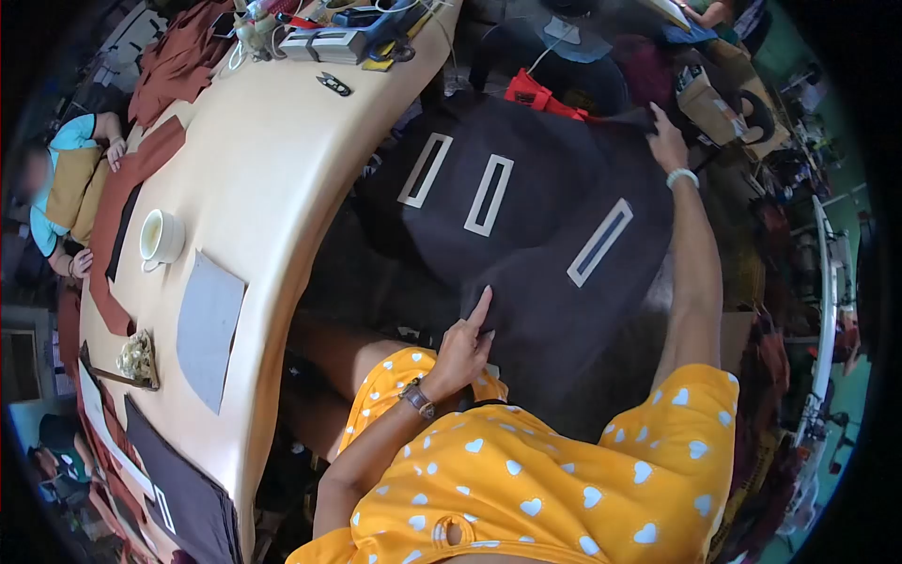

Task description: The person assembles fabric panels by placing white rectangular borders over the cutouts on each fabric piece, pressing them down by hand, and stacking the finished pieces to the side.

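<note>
A dark cloth panel (pixel 545 235) is spread out in front of me, with three narrow pale rectangular frames on it. The rightmost frame (pixel 601 242) lies tilted. At the panel's near edge, my left hand (pixel 460 352) is closed on the cloth, its index finger stretched over the surface. My right hand (pixel 667 143), at the far right corner, has its fingers closed on the cloth edge. What carries the middle of the panel is hidden.
On my left a pale table (pixel 272 188) bears a cup (pixel 162 239), a grey pattern piece (pixel 210 329), thread snips (pixel 334 85) and dark cloth pieces (pixel 183 470). A person in a light-blue top sits across it beside rust-coloured cloth (pixel 122 254). Something red (pixel 540 94) lies beyond the panel.
</note>
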A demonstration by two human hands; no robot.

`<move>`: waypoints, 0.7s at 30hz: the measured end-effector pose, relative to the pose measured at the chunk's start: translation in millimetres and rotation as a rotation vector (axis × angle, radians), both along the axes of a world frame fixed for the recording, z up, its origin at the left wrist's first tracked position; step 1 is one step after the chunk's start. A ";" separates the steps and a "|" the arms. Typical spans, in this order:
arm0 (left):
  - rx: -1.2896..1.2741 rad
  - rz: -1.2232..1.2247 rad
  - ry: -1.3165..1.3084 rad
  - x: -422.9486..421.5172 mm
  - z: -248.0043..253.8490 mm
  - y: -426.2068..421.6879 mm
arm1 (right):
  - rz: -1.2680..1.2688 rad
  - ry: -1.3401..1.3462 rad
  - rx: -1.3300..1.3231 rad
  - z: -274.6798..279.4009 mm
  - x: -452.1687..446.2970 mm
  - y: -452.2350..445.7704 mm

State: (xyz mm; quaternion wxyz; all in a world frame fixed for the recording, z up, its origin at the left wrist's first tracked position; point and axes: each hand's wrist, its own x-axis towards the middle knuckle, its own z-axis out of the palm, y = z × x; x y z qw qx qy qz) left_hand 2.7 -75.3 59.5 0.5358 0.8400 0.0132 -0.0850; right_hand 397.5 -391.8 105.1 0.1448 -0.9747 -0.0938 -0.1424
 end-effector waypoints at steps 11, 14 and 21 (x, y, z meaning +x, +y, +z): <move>0.194 -0.093 0.194 -5.1 -40.7 -0.8 | 0.063 -0.163 -0.173 -84.7 32.4 153.4; 0.178 -0.073 0.235 -0.1 -41.8 0.7 | 0.059 -0.158 -0.271 -107.0 35.8 157.8; -0.145 0.162 0.259 4.6 -59.8 23.2 | -0.063 -0.143 -0.306 -113.5 5.3 161.5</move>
